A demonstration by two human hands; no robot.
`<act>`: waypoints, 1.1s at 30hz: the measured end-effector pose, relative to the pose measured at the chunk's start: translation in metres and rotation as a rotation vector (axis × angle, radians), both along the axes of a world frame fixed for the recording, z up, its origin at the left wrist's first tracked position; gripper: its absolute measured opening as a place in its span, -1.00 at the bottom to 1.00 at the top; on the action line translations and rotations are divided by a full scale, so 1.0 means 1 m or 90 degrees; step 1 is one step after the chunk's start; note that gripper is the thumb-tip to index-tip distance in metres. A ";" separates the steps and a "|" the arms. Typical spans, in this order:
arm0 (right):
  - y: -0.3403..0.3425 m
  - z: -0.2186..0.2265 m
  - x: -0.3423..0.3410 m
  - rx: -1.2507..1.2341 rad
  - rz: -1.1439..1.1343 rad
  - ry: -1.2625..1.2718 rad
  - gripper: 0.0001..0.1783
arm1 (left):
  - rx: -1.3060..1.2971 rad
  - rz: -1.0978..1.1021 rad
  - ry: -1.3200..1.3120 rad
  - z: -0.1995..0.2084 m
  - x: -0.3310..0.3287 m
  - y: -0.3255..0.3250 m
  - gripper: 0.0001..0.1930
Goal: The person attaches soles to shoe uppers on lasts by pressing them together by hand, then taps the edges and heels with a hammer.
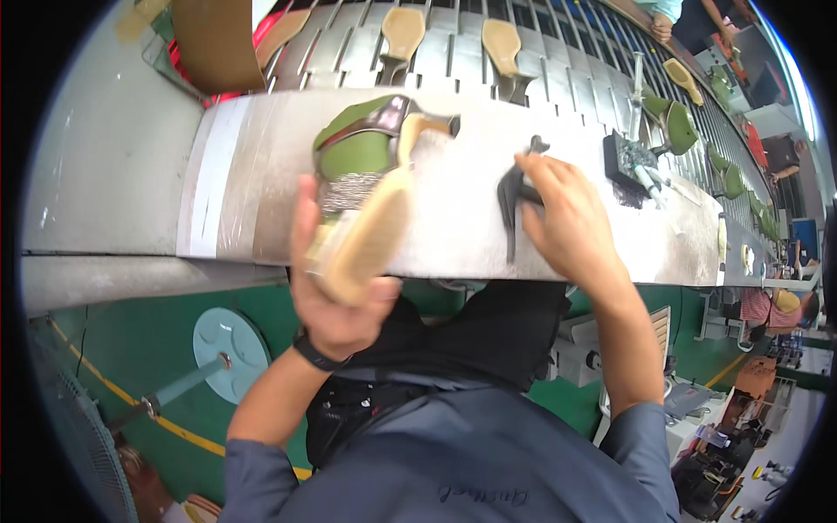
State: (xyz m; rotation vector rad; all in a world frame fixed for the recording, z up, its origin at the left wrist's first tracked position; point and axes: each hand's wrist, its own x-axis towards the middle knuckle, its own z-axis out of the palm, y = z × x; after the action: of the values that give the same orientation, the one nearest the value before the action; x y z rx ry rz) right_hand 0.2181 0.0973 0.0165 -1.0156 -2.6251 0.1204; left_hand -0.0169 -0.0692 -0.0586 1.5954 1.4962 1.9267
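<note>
My left hand (336, 301) grips a shoe with a tan sole (377, 231) by its near end, slightly blurred by motion. A green shoe last (357, 152) with a glossy brown strap across it shows on its far side, beside a band of silvery cord (347, 193). The shoe's heel end points away from me to the right. My right hand (567, 213) closes its thumb and fingers about a dark hand tool (510, 209) over the worktop. Its long slim end points toward me; its exact kind is unclear.
The pale worktop (462, 235) runs along a roller conveyor carrying tan soles (501, 48) with dark heels. A black box (623, 166) with brushes stands at right, near another green-last shoe (671, 126). A brown sheet (218, 44) hangs at upper left. Other people work at far right.
</note>
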 end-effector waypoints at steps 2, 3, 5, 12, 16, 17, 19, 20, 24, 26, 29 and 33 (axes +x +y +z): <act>-0.018 0.003 0.010 -0.030 0.034 0.115 -0.46 | 0.065 -0.066 -0.316 0.014 -0.013 0.008 -0.29; -0.024 0.002 0.009 -0.171 0.054 0.237 -0.53 | 0.040 -0.088 -0.421 0.021 -0.026 0.006 -0.24; -0.041 -0.013 0.002 -0.598 0.010 0.554 -0.52 | 0.009 -0.140 -0.544 0.028 -0.045 0.002 -0.22; -0.070 -0.024 0.005 -1.176 0.109 0.779 0.09 | -0.075 -0.606 -0.402 0.050 -0.055 0.000 0.00; -0.088 -0.010 0.017 -1.136 0.047 0.886 0.01 | -0.183 -0.256 -0.488 0.039 -0.039 0.027 -0.31; -0.086 0.001 0.018 -1.068 0.018 0.910 -0.01 | -0.339 -0.082 -0.234 0.016 -0.043 0.024 -0.41; -0.078 0.006 0.030 -0.960 -0.020 0.966 -0.05 | -0.293 0.053 0.354 0.004 -0.020 0.037 -0.48; -0.072 0.010 0.041 -0.921 -0.018 1.024 -0.11 | -0.189 0.043 0.433 0.007 -0.004 0.043 -0.52; -0.029 0.046 0.080 -0.620 -0.089 1.092 -0.25 | -0.218 0.018 0.528 0.005 0.004 0.046 -0.61; 0.016 0.067 0.110 -0.482 -0.142 1.069 -0.34 | -0.214 0.003 0.524 0.002 0.010 0.055 -0.62; 0.101 0.094 0.146 -0.382 -0.242 0.996 -0.49 | -0.193 0.028 0.541 0.006 0.008 0.051 -0.62; 0.230 0.070 0.164 -0.303 -0.506 0.794 -0.60 | -0.175 0.042 0.533 0.005 0.002 0.051 -0.64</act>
State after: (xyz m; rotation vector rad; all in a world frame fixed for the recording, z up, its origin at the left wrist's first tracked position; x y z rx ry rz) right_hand 0.3817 0.3273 0.0866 -1.3938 -1.0046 0.8673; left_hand -0.0146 -0.0181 -0.0533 2.3621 1.9897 1.0045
